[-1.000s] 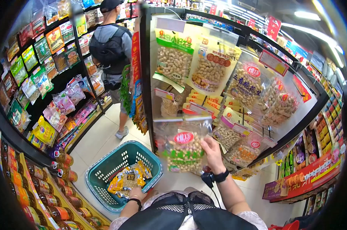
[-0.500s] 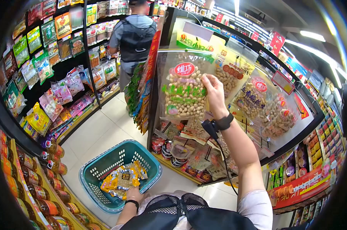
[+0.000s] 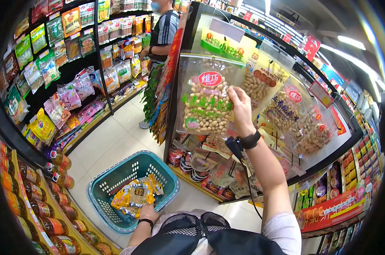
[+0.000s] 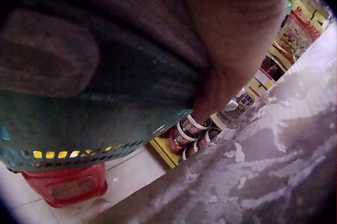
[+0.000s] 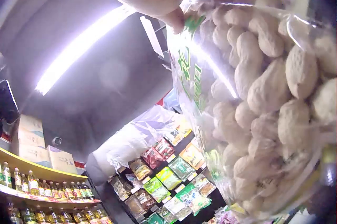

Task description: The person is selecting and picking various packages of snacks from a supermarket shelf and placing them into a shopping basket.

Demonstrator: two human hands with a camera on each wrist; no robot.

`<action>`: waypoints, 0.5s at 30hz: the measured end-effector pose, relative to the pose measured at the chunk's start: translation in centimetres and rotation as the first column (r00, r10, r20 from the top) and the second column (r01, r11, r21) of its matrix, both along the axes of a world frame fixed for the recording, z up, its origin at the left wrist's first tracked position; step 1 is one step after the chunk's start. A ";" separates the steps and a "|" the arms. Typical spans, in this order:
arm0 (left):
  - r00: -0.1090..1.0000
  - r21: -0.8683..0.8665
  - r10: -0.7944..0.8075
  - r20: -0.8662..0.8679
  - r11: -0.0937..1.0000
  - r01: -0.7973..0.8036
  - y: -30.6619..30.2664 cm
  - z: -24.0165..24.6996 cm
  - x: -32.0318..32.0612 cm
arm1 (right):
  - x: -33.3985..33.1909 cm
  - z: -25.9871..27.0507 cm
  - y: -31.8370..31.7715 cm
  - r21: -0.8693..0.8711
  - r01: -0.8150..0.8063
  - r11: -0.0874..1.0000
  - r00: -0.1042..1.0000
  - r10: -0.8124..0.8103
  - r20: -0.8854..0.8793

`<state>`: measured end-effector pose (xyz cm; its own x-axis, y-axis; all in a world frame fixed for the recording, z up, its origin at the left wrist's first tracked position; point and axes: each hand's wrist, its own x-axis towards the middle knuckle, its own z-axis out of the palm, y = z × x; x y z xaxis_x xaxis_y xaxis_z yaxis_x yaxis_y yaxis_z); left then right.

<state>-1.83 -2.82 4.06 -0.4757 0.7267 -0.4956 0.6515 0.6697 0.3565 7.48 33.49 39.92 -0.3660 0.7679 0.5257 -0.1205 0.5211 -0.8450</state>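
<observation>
The bag of peanuts (image 3: 206, 106) has a red label that says 维巧, with green writing under it. The right hand (image 3: 242, 111) has its grip pinched on the bag's side, up high, and the left hand (image 3: 148, 211) grips the green basket (image 3: 99, 180). A second ago the bag was down low by the basket.

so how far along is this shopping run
Done: yellow snack packets lie in the teal basket, which the left hand holds at its near rim. In hand: the right hand holds a bag of peanuts up before the rack. Left: that bag is not yet in the basket.
</observation>
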 end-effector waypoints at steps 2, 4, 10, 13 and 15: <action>1.000 0.027 -0.001 0.002 1.000 0.001 0.3 0.6 0.0 | 1.5 -2.4 -0.7 -0.066 -0.047 0.997 0.999 0.046 -0.022; 1.000 0.069 0.001 -0.029 0.998 0.001 0.6 -0.2 -0.1 | 2.5 -5.9 -2.0 -0.130 -0.116 0.985 0.990 0.105 -0.092; 0.997 0.073 -0.010 -0.083 0.997 0.016 2.0 -4.2 -0.8 | 9.2 -17.1 -5.5 -0.272 -0.048 0.961 0.956 0.122 0.265; 0.996 0.041 -0.005 -0.091 0.999 0.009 2.7 -3.7 -0.4 | 12.7 -21.1 -7.2 -0.248 0.075 0.966 0.934 0.019 0.356; 0.998 0.015 -0.011 -0.057 1.000 0.012 3.5 -2.4 -0.2 | 15.7 -23.4 -8.1 -0.249 0.137 0.959 0.912 -0.023 0.409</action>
<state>-1.98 0.69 1.67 -0.4941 0.7397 -0.4569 0.6787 0.6566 0.3289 23.16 25.40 16.49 -0.4322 0.8937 0.1203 0.2878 0.2631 -0.9208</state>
